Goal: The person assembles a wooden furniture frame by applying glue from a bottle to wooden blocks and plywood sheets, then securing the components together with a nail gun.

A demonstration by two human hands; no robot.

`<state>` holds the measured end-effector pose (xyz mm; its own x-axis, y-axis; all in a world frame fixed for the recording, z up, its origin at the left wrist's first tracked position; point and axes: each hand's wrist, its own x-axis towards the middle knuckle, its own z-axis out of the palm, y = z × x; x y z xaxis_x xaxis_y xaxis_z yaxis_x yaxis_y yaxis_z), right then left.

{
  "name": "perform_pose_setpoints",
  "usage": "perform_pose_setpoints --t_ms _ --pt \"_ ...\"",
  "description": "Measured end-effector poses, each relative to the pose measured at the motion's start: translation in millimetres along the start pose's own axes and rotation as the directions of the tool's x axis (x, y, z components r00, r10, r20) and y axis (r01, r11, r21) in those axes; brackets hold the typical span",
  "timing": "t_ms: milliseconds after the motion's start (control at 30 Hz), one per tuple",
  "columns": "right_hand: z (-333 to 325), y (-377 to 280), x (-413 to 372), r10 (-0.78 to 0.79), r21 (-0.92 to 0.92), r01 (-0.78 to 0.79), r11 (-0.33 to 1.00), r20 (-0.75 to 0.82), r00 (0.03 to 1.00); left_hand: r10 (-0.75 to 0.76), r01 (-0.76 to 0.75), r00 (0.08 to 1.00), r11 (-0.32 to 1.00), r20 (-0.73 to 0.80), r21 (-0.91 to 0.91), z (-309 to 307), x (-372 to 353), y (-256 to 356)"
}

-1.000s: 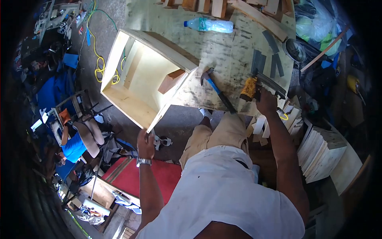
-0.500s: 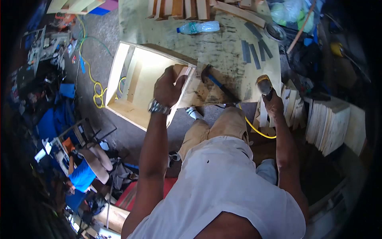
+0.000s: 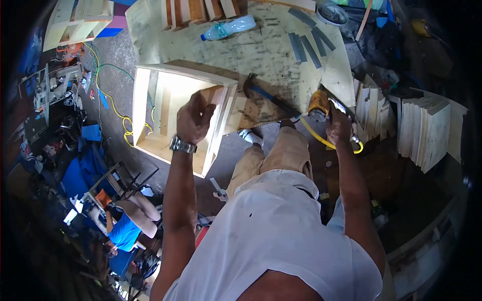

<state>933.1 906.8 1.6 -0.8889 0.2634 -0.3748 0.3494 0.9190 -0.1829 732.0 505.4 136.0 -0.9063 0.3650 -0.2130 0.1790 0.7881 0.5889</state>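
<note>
My right hand (image 3: 340,128) is wrapped round the grip of a yellow and black nail gun (image 3: 319,104), held beside the table's near right corner. A yellow air hose (image 3: 321,139) joins it near the hand. My left hand (image 3: 193,119), with a watch at the wrist, is over an open wooden box (image 3: 187,70) that overhangs the table's left edge. Its fingers are curled, thumb apart, close to a small brown wood piece (image 3: 215,94) inside the box's right side. Whether they grip that piece is hidden. A hammer (image 3: 271,97) with a blue and black handle lies between my hands.
On the worktable (image 3: 170,45) lie a plastic bottle (image 3: 228,28), several grey strips (image 3: 311,50) and wooden pieces (image 3: 188,11). A round tin (image 3: 332,13) is at its far right corner. Stacked boards (image 3: 424,130) stand right. A person in blue (image 3: 124,232) sits at lower left.
The nail gun has turned and dropped nearer to me, showing its yellow side and hose. My left hand has shifted left and slightly down. The whole view has shifted too.
</note>
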Motion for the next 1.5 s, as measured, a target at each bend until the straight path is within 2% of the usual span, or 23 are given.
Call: perform_pose_setpoints --t_ms 67,133,167,267,300,400,467,533,600,667,733,833,933,967,1067,1133,1200,1233,1300,1367,1433,1467,1500 --pt "0.4 8.7 30.8 -0.129 -0.087 0.124 0.989 -0.061 0.990 -0.016 0.013 0.998 0.999 -0.068 -0.042 11.7 -6.9 -0.1" --pt "4.6 17.8 59.3 -0.200 -0.215 0.176 0.961 -0.097 0.975 -0.068 0.034 0.981 0.982 -0.184 -0.185 28.2 -10.1 4.1" --pt "3.1 19.3 70.8 -0.233 -0.300 0.191 0.935 -0.112 0.966 -0.135 0.119 0.983 0.985 -0.128 -0.123 28.4 -14.6 2.5" --pt "8.2 25.3 103.8 -0.228 -0.348 0.198 0.916 -0.048 0.972 -0.174 0.160 0.972 0.982 -0.159 -0.096 30.0 -10.5 15.3" --pt "9.8 27.7 111.8 -0.260 -0.373 0.219 0.902 -0.062 0.964 -0.222 0.202 0.967 0.966 -0.121 -0.161 30.6 -10.6 16.6" --pt "24.0 31.4 125.8 -0.292 -0.426 0.228 0.875 -0.089 0.952 -0.221 0.202 0.967 0.967 -0.125 -0.154 33.6 -8.4 16.1" --pt "39.0 31.0 130.2 -0.200 -0.361 0.188 0.914 0.005 0.980 -0.175 0.173 0.975 0.985 -0.134 -0.028 36.5 -11.4 5.0" --pt "37.8 22.1 130.6 -0.119 -0.360 0.169 0.918 0.156 0.981 -0.195 0.196 0.967 0.981 -0.164 -0.009 34.8 -9.4 11.0" --pt "55.8 30.0 128.6 -0.290 -0.482 0.251 0.840 -0.007 0.957 -0.250 0.243 0.957 0.968 -0.146 -0.069 33.9 -10.5 12.2" --pt "59.9 28.4 130.4 -0.228 -0.436 0.241 0.867 0.082 0.970 -0.291 0.279 0.949 0.955 -0.125 -0.106 27.8 -8.4 18.0" --pt "54.8 22.7 128.5 -0.165 -0.367 0.188 0.911 0.093 0.982 -0.412 0.408 0.911 0.900 0.008 -0.156 15.0 -8.6 26.4" --pt "56.3 24.8 127.2 -0.178 -0.279 0.194 0.941 0.081 0.981 -0.471 0.489 0.872 0.850 0.132 -0.197 -0.5 -21.7 24.2" --pt "53.4 22.9 126.5 -0.160 -0.241 0.185 0.953 0.119 0.980 -0.507 0.484 0.858 0.749 0.077 -0.452 10.0 -66.5 -15.6" --pt "51.9 21.6 126.1 -0.173 -0.255 0.196 0.947 0.110 0.979 -0.625 0.595 0.776 0.678 0.088 -0.431 9.2 -85.6 -27.1" --pt "40.8 14.0 130.8 -0.097 -0.164 0.134 0.977 0.215 0.972 -0.717 0.607 0.678 0.671 -0.163 -0.425 24.1 -161.6 -95.4" --pt "21.4 -4.7 125.7 -0.030 -0.198 0.083 0.977 0.255 0.967 -0.897 0.680 0.417 0.417 -0.150 -0.603 18.3 -207.6 -128.1" --pt "26.4 -5.5 119.6 -0.022 -0.306 0.062 0.950 0.132 0.991 -0.935 0.444 0.330 0.277 -0.131 -0.852 15.6 -263.7 -171.5" --pt "24.9 -14.6 117.0 -0.053 -0.219 0.070 0.973 0.085 0.995 -0.891 0.494 0.412 0.393 -0.188 -0.776 30.9 -313.6 -234.9" --pt "15.0 -35.5 116.8 -0.083 -0.024 0.084 0.996 0.023 0.996 -0.917 0.474 0.359 0.340 -0.175 -0.812 35.6 -329.2 -282.5" --pt "-5.6 -66.4 110.8 -0.095 0.198 0.091 0.976 0.011 0.995 -0.994 0.289 0.097 -0.023 0.053 -0.957 -23.7 -285.1 -252.2" --pt "-19.4 -98.1 98.8 -0.127 0.398 0.124 0.909 -0.021 0.992 -0.984 0.237 0.168 -0.022 0.063 -0.971 -35.7 -266.2 -281.1" --pt "-31.4 -130.1 79.1 -0.178 0.407 0.200 0.891 -0.092 0.980 -0.978 0.211 0.195 -0.031 0.073 -0.977 -32.4 -259.4 -296.5" --pt "-54.8 -171.5 56.3 -0.186 0.490 0.197 0.849 -0.073 0.980 -0.968 0.214 0.237 -0.031 0.083 -0.976 -26.0 -251.2 -310.7"
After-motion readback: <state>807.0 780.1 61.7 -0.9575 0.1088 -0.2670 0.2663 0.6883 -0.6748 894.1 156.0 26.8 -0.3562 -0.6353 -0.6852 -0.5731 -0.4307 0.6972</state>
